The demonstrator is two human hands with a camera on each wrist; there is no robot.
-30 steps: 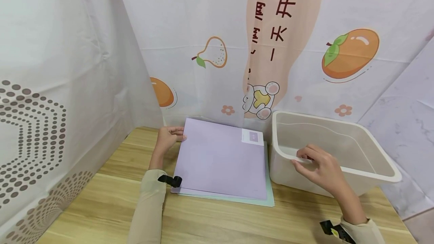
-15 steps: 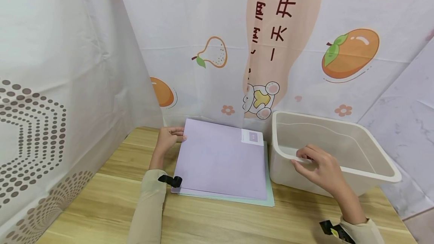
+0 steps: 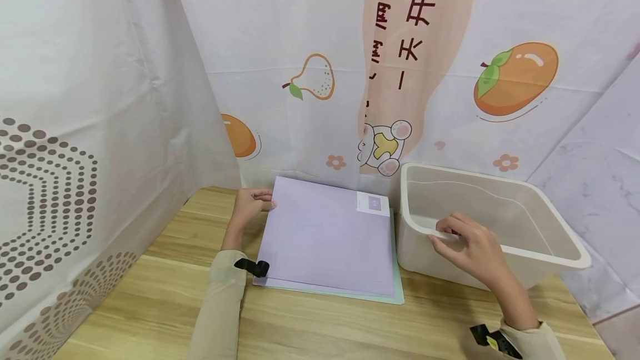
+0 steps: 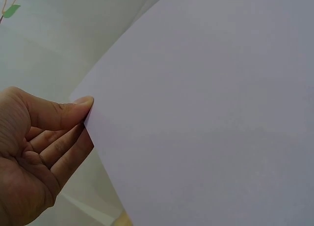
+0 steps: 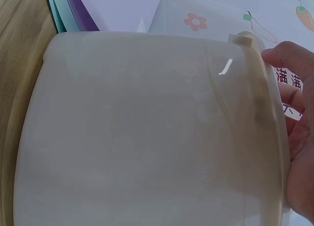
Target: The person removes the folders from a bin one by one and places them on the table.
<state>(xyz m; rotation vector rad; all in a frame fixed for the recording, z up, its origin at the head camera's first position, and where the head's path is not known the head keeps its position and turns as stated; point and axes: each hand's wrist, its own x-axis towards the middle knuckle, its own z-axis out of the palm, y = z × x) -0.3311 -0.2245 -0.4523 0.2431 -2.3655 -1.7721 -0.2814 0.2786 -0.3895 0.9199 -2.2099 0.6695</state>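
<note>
My left hand (image 3: 249, 207) pinches the far left edge of a lilac folder (image 3: 327, 238), seen close in the left wrist view with the thumb on top and the fingers behind the sheet (image 4: 206, 98). A white label (image 3: 373, 203) sits in the folder's far right corner. Under it lie another lilac layer and mint green folders (image 3: 398, 290), whose edges stick out at the front and right. My right hand (image 3: 472, 246) holds the near rim of an off-white plastic bin (image 3: 435, 263), thumb outside and fingers curled over the rim inside. The right wrist view shows the bin's outer wall (image 5: 137, 128).
The wooden table (image 3: 320, 329) carries the folders and the bin, which stand side by side. A printed cloth (image 3: 300, 26) hangs right behind them. Another white cloth with brown dots (image 3: 65, 182) hangs along the left side.
The lilac folder, with my left hand on its edge, has shifted very slightly toward the right and front. My right hand and the bin keep their places.
</note>
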